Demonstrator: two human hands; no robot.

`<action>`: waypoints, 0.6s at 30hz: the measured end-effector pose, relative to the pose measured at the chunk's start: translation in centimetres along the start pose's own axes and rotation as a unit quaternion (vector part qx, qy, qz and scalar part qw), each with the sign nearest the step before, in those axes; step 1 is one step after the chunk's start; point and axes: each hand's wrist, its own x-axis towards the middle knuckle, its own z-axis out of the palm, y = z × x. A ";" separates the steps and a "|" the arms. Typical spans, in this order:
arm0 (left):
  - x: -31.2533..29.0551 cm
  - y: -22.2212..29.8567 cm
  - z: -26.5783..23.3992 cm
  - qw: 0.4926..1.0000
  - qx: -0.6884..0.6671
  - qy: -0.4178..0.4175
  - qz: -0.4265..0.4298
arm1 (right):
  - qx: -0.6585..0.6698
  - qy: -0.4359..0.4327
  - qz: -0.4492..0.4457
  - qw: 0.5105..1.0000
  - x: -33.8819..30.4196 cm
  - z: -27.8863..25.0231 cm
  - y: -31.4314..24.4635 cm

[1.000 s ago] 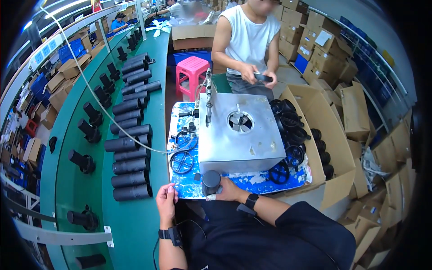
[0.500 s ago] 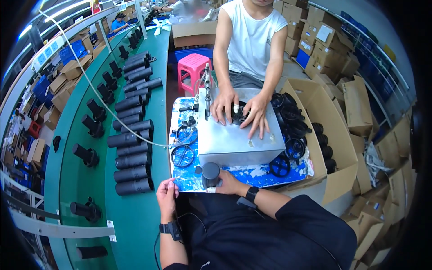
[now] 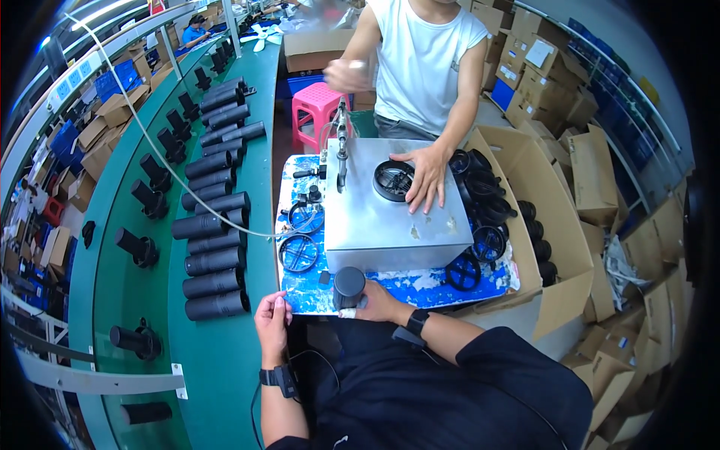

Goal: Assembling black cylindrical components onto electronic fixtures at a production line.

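Observation:
My right hand (image 3: 381,305) is wrapped round a black plastic cylinder (image 3: 349,282), which stands upright at the near edge of the blue work surface. Just left of that surface, my left hand (image 3: 271,318) is closed, thumb and fingertips together; anything between them is too small to make out. Across from me, a co-worker's hand (image 3: 427,180) lies beside a round black ring with spokes (image 3: 394,181), set on top of a grey metal box (image 3: 397,244). The co-worker's other hand (image 3: 348,75) is raised and blurred.
Several black tubes (image 3: 217,264) lie in a row on the green bench (image 3: 225,360) to my left, with upright black parts (image 3: 137,246) beyond. Black rings (image 3: 298,253) lie on the blue work surface (image 3: 311,298). At right stands a cardboard box (image 3: 559,292) with black parts.
The co-worker's one hand has lifted off the ring up toward the far left, and the other has stayed on the box. My hands keep nearly the same pose.

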 end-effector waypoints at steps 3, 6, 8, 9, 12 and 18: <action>0.0 0.1 0.1 1.000 0.002 -0.001 0.003 | -0.001 -0.002 0.002 1.000 0.0 0.0 0.1; -0.1 0.2 0.1 1.000 0.001 0.005 -0.005 | -0.010 -0.007 0.004 1.000 0.0 0.0 0.4; -0.1 0.0 0.0 1.000 0.001 0.004 -0.002 | -0.013 -0.001 -0.005 1.000 -0.1 0.2 0.7; -0.1 -0.1 0.0 1.000 0.001 0.003 0.001 | -0.015 0.002 -0.009 1.000 -0.1 0.3 0.8; -0.1 0.0 0.1 1.000 -0.002 0.003 0.003 | -0.001 0.026 -0.029 0.999 -0.1 0.4 0.9; 0.0 0.1 0.0 1.000 0.007 0.004 0.001 | 0.005 0.046 -0.036 0.998 0.0 0.4 0.6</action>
